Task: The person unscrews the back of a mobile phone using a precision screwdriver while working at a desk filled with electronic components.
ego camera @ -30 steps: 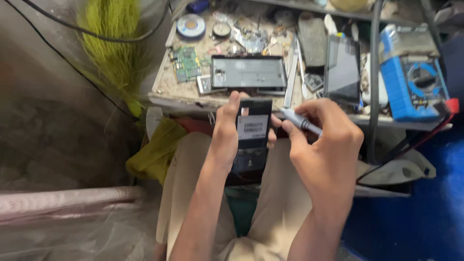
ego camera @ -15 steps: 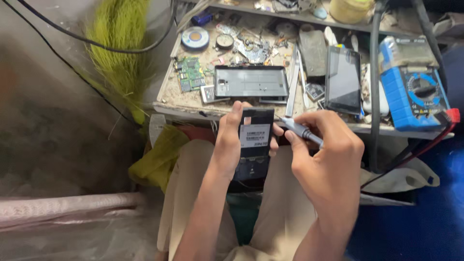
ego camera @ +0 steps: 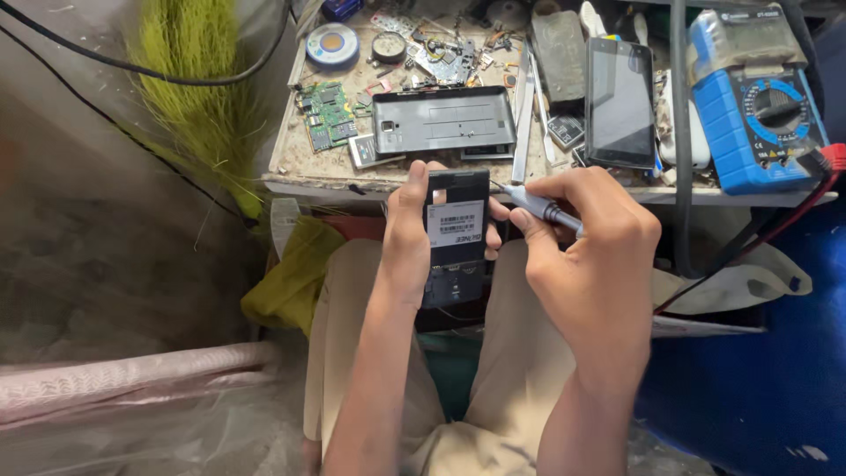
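— While the opened phone [ego camera: 454, 236] is being held above the lap, just short of the counter [ego camera: 300, 176] edge, how is it being gripped?

— It is being clasped by the left hand [ego camera: 407, 234], the fingers closed along its long sides, back face up. Its rear cover is off, so a labelled battery bay and bare parts are being exposed.

— And the right hand [ego camera: 592, 256]?

— A slim screwdriver [ego camera: 539, 207] is being pinched in it like a pen, fingers narrowed round the shaft, the tip being pressed at the phone's upper right corner.

— How is the phone being judged to handle?

— It is being taken as light, stiff and flat, but fragile where the insides are laid open. Its plastic edges are probably slippery, so the long sides are being judged the safest hold, away from the exposed board.

— What is lying beyond the hands?

— A grey back cover [ego camera: 443, 121] is lying on the counter straight ahead, a green circuit board [ego camera: 327, 115] ahead to the left. A dark phone [ego camera: 619, 101] and a blue multimeter [ego camera: 758, 101] are lying ahead to the right.
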